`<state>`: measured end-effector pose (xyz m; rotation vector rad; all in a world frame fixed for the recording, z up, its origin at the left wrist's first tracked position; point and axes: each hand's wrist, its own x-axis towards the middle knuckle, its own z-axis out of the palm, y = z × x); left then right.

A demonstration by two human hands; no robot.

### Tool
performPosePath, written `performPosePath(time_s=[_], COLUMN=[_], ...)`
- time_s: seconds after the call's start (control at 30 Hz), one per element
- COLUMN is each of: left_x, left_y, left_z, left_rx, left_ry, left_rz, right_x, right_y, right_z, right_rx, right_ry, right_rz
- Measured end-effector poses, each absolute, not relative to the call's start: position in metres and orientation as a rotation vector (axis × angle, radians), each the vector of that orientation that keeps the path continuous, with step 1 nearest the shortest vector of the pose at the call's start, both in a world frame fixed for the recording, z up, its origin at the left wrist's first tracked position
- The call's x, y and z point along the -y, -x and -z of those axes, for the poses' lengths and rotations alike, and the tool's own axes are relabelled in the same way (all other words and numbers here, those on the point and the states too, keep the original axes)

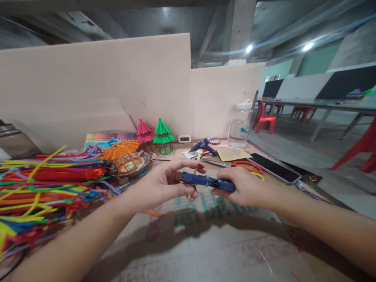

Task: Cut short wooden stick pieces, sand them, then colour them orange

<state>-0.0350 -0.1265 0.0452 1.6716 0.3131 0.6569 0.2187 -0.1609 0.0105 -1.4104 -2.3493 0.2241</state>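
My right hand [245, 186] is closed round one end of a dark blue hand tool [202, 180] with small metal parts; its exact kind is unclear. A thin pale wooden stick [198, 157] stands nearly upright by the tool's far end. Fingers and thumb of my left hand [167, 180] pinch that stick, and the tool's left end reaches between them. Part of the stick is hidden behind the tool and fingers. Beneath both hands lies a board with green printed characters [217, 207].
Many coloured pipe cleaners [44, 188] pile at left. An orange pipe-cleaner roof [122, 154] sits on a metal dish, near a pink pavilion [143, 131] and green pavilion [163, 137]. Behind my hands are a glue gun [205, 147], orange-handled scissors [248, 166], phone [274, 167] and bottle [239, 127].
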Motion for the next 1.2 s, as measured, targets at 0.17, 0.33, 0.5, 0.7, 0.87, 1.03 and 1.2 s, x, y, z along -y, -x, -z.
performPosePath(time_s=[0.17,0.33,0.5,0.7,0.87,1.03,1.2], left_x=[0.126,0.114,0.099,0.075,0.078,0.069,0.021], left_y=[0.036,0.041,0.050,0.062,-0.030,-0.089,-0.047], left_z=[-0.046,-0.046,-0.047,-0.058,-0.086,-0.090,-0.035], left_rx=[-0.388,-0.459,-0.620,-1.121,-0.921,-0.715,-1.059], left_ry=[-1.684,-1.735,-1.818,-2.129,-2.318,-2.506,-2.669], left_rz=[-0.665,-0.625,-0.591,0.055,-0.189,-0.439,-0.231], right_x=[0.157,0.153,0.157,0.155,0.153,0.155,0.152], right_y=[-0.219,-0.221,-0.216,-0.207,-0.205,-0.207,-0.207], right_z=[-0.001,0.014,0.037,0.044,0.040,0.041,0.042], right_rx=[2.277,2.279,2.444,2.627,2.643,2.653,2.662], right_ry=[1.418,1.176,0.925,0.831,0.855,0.862,0.839], right_rz=[-0.289,-0.161,0.181,0.222,0.127,0.094,0.100])
